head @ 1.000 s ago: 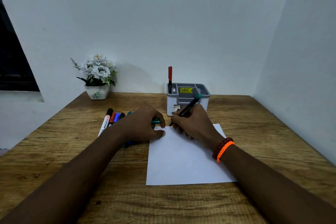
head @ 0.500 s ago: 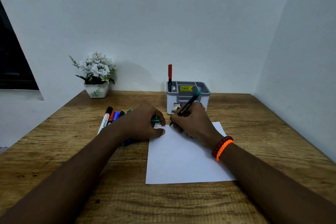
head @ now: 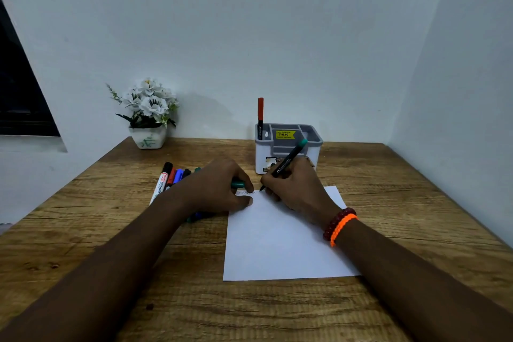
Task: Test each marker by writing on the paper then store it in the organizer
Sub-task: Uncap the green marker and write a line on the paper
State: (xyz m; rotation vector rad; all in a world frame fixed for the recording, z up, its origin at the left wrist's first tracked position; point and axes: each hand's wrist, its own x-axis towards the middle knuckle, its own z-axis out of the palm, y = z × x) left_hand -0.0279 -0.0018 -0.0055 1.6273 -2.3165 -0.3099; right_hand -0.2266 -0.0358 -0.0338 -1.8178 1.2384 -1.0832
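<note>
1. Right now your right hand (head: 294,189) pinches a black marker (head: 287,159) w/ a teal end; the tip is down on the top-left part of the paper (head: 280,244), the barrel tilted up and to the right, toward the organizer.
2. Your left hand (head: 219,189) rests at the paper's top-left corner, fingers curled round a teal cap (head: 238,184), thumb on the sheet's edge.
3. A faint zigzag scribble (head: 245,192) sits on the paper between your two hands, just left of the marker tip.
4. The paper lies flat on the wooden table (head: 83,230), in front of the organizer (head: 287,147), which stands near the back wall, grey rim w/ a yellow price sticker.
5. One red-capped marker (head: 260,116) stands upright in the organizer's left compartment.
6. A row of other markers (head: 172,178) lies on the table left of the paper, partly under your left forearm; caps look black, red, blue and dark. Can't tell the exact count.
7. A white flower pot (head: 148,137) sits at the back-left of the table, well apart from the paper.
8. Red and orange bracelets (head: 338,226) are on your right wrist.
</note>
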